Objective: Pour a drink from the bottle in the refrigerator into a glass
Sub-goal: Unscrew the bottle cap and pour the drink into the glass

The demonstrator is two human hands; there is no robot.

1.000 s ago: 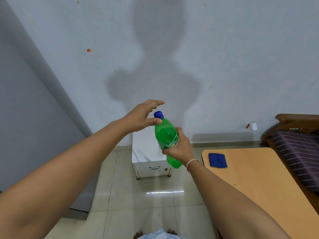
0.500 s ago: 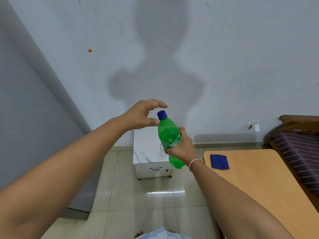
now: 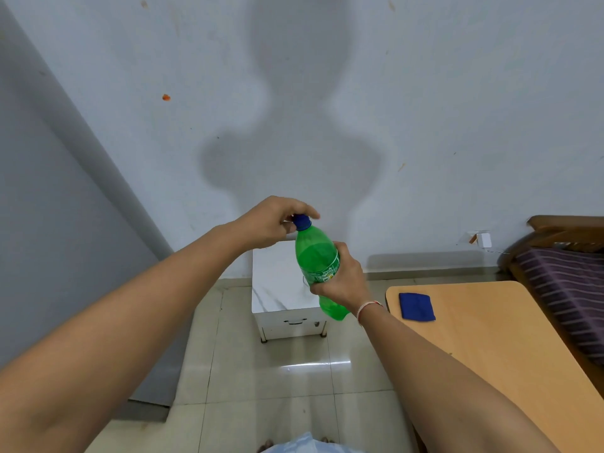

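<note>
Green soda bottle (image 3: 317,256) gripped mid-body by right hand (image 3: 340,282), blue cap (image 3: 301,222) pinched by left hand (image 3: 274,223); best unscrewed slowly, upright, against fizz.

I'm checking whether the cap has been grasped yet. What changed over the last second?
The left hand closed in on the blue cap: a second ago its fingers were spread beside the bottle's neck, now they curl round the cap and pinch it. The right hand grips the green bottle at its label as before, tilted the same way. The cap is still on; the blue cloth lies unmoved on the table.
</note>
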